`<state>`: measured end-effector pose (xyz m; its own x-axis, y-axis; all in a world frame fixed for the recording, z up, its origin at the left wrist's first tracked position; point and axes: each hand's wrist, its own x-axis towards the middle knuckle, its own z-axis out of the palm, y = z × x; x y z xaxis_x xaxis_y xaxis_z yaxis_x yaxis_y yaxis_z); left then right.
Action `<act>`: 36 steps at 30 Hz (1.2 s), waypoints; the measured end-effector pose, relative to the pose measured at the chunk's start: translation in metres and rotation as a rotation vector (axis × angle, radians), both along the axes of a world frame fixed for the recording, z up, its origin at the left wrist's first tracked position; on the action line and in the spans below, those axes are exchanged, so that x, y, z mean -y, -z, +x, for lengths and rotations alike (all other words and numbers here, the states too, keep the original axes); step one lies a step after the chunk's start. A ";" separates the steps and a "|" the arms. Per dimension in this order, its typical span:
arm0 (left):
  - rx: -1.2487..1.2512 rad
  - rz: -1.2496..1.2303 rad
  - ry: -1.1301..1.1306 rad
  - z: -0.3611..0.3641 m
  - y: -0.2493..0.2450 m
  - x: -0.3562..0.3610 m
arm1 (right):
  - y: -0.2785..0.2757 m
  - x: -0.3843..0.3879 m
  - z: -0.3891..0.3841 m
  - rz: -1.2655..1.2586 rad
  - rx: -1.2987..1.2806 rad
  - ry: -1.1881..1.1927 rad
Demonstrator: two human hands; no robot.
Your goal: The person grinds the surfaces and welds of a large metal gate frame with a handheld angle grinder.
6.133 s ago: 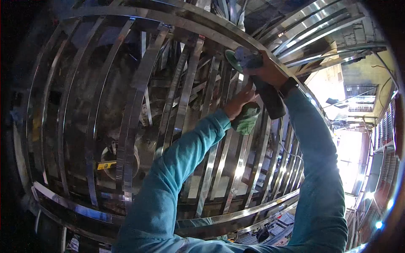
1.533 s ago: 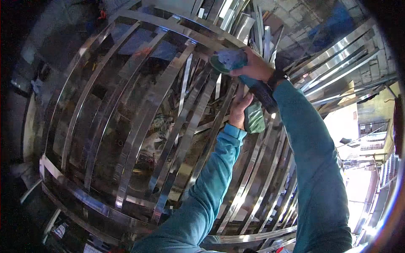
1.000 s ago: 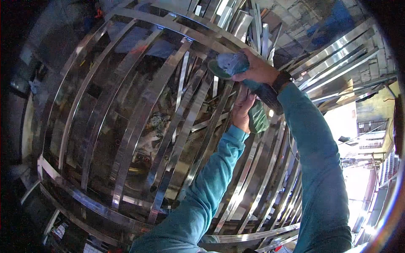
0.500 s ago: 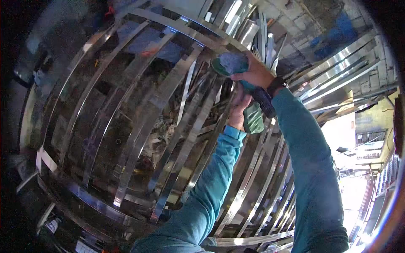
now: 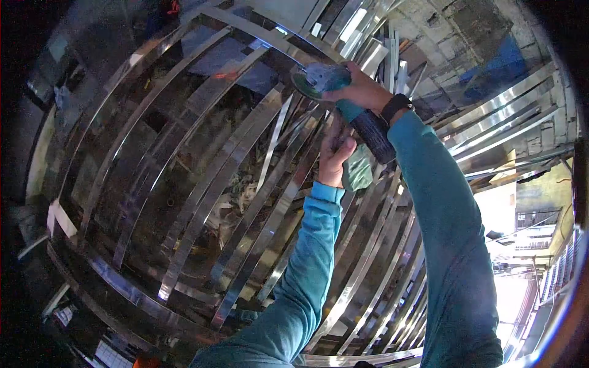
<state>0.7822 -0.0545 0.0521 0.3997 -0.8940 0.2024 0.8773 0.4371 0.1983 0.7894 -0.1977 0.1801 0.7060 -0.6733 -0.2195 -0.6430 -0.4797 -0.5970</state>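
A green and black angle grinder [image 5: 353, 107] with a round disc lies across the upper middle, its disc against the frame's top rail. My right hand [image 5: 362, 91], with a black band at the wrist, is wrapped round the grinder's head. Just below it, my left hand [image 5: 335, 158] touches a bar of the shiny metal frame [image 5: 202, 211], thumb raised; its fingers are partly hidden. Beside that hand hangs a green cloth [image 5: 359, 168], under the grinder's body.
Long metal strips [image 5: 497, 110] lie at the upper right beside a paved floor with a blue patch [image 5: 503, 58]. More metal pieces [image 5: 392, 55] are piled beyond the frame. Bright daylight shows at the right.
My right hand and the grinder have shifted slightly left and up. My left hand has moved a little left, its thumb now more visible. The view has shifted slightly.
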 end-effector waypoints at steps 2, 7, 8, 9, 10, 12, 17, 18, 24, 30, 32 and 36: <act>0.006 -0.010 -0.023 0.001 -0.006 -0.002 | 0.008 0.003 0.004 -0.041 -0.036 0.015; 0.029 0.045 0.011 0.005 0.000 -0.001 | 0.021 0.012 0.009 -0.088 -0.064 0.035; 0.028 0.054 0.015 0.004 0.003 0.001 | 0.021 0.012 0.009 -0.075 -0.037 0.037; 0.026 0.063 0.018 0.004 0.005 0.002 | 0.023 0.013 0.010 -0.076 -0.035 0.038; 0.016 0.058 -0.003 0.001 0.007 0.006 | 0.025 0.017 0.009 -0.094 -0.051 0.039; 0.006 0.058 -0.022 0.000 0.005 0.003 | 0.028 0.016 0.009 -0.108 -0.067 0.041; -0.052 -0.030 -0.011 0.004 -0.014 -0.006 | 0.022 0.012 0.011 -0.079 0.010 0.033; -0.038 -0.012 -0.025 0.003 -0.011 -0.004 | 0.023 0.013 0.010 -0.080 0.007 0.031; 0.000 0.193 -0.006 0.002 0.007 0.001 | 0.022 0.008 0.010 -0.213 -0.003 0.076; 0.025 0.567 -0.198 -0.001 0.038 0.015 | 0.047 0.027 0.007 -0.292 -0.025 -0.013; -0.030 0.625 -0.092 0.007 0.030 0.011 | 0.055 0.015 0.014 -0.335 -0.063 0.022; 0.170 0.748 -0.380 0.017 0.023 0.015 | 0.088 0.010 0.034 -0.371 -0.133 0.077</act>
